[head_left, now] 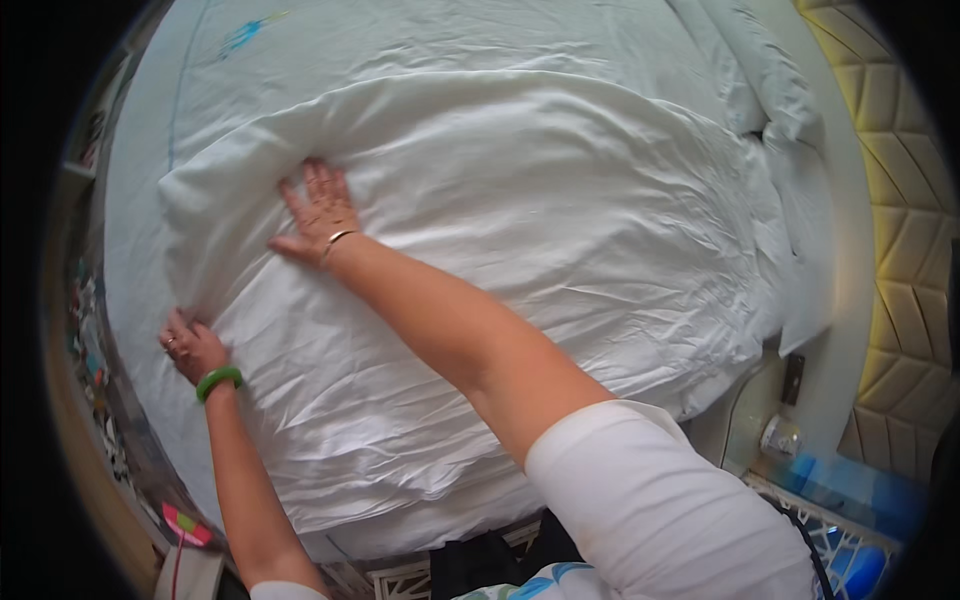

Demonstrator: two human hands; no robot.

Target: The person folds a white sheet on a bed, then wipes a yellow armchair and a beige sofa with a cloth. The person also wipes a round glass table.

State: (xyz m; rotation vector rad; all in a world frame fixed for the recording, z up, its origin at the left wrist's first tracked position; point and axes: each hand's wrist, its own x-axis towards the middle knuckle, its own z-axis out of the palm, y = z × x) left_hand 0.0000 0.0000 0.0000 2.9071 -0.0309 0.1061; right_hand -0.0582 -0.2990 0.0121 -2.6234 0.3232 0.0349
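A wrinkled white duvet (520,230) lies across the bed, its far edge curving over a pale sheet (430,45). My right hand (318,212) is open, fingers spread, pressing on the duvet near its far left part. A thin bracelet (338,240) circles that wrist. Closer to me, my left hand (195,350) has its fingers curled on the duvet's left edge, and folds run up from that grip. It wears a ring and a green bangle (218,382). The left fingertips are partly hidden in the fabric.
White pillows (765,75) lie at the right, beside a padded cream headboard (905,250). A round white container (780,437) and a white plastic basket (840,540) stand at lower right. A pink and green item (187,523) is at lower left. Small clutter (90,350) lines the left side.
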